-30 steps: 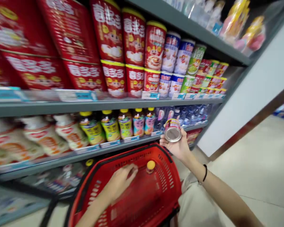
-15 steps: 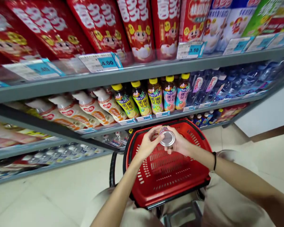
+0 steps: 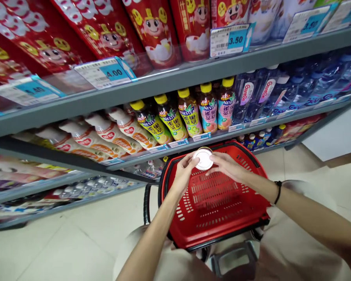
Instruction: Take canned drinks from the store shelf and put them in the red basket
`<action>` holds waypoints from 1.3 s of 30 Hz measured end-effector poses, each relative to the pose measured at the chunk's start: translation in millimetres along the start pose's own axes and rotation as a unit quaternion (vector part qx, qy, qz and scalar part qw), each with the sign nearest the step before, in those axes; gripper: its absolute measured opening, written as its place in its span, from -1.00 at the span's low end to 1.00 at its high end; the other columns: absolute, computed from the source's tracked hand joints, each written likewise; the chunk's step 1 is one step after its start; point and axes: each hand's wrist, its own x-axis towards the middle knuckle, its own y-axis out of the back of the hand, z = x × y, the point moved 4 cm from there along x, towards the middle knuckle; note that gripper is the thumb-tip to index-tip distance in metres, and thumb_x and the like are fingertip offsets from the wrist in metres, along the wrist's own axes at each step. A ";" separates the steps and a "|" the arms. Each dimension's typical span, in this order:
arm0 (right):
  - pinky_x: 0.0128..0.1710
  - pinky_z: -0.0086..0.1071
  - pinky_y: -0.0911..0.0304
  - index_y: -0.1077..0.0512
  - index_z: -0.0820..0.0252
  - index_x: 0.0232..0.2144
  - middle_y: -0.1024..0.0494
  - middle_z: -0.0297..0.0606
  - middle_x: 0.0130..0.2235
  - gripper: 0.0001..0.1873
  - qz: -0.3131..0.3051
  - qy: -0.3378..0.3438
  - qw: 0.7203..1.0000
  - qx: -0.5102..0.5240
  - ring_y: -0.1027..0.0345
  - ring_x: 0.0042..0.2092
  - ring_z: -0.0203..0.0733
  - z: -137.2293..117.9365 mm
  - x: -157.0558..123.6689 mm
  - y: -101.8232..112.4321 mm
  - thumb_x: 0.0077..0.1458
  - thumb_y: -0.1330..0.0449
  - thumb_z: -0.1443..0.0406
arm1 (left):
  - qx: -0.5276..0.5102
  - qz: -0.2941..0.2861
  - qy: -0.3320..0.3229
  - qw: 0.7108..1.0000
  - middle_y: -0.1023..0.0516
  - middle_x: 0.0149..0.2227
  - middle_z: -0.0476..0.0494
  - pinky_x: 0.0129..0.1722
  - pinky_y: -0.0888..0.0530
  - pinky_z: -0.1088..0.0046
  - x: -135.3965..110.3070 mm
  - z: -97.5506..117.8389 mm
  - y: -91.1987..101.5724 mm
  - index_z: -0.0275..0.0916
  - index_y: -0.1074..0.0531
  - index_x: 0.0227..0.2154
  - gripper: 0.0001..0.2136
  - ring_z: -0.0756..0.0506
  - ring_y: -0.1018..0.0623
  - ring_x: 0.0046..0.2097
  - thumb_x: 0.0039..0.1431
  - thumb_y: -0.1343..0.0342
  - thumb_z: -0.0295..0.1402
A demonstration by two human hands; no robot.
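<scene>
A small can (image 3: 203,158) with a shiny silver end faces me above the far rim of a red plastic basket (image 3: 219,203). My left hand (image 3: 185,171) grips its left side with curled fingers. My right hand (image 3: 228,166) holds its right side, fingers laid over it; a black band circles that wrist. The basket rests on my lap and its inside looks bare where it shows.
Grey shop shelves (image 3: 163,88) fill the view ahead: red cans and price tags on top, yellow-capped tea bottles (image 3: 190,113), white-capped bottles (image 3: 105,132) and water bottles (image 3: 263,93) below. Pale tiled floor (image 3: 61,242) lies to the left and right.
My left hand left the basket and joined my right hand on the can. The can came down from shelf height to just above the basket's far rim. The view tilted downward.
</scene>
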 end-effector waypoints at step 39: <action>-0.22 -0.29 -0.35 -0.52 0.21 -0.31 -0.55 -0.24 -0.32 -0.85 0.008 -0.151 0.950 0.274 -0.35 -0.29 -0.16 37.0 -5.5 -16.7 0.09 -0.23 0.25 | 0.455 0.086 -0.372 0.804 -0.56 -0.09 -0.20 0.00 -0.50 0.14 -39.7 23.3 -18.0 -0.19 -0.43 -0.06 -0.45 -0.25 -0.53 -0.03 -0.02 -0.50 -0.05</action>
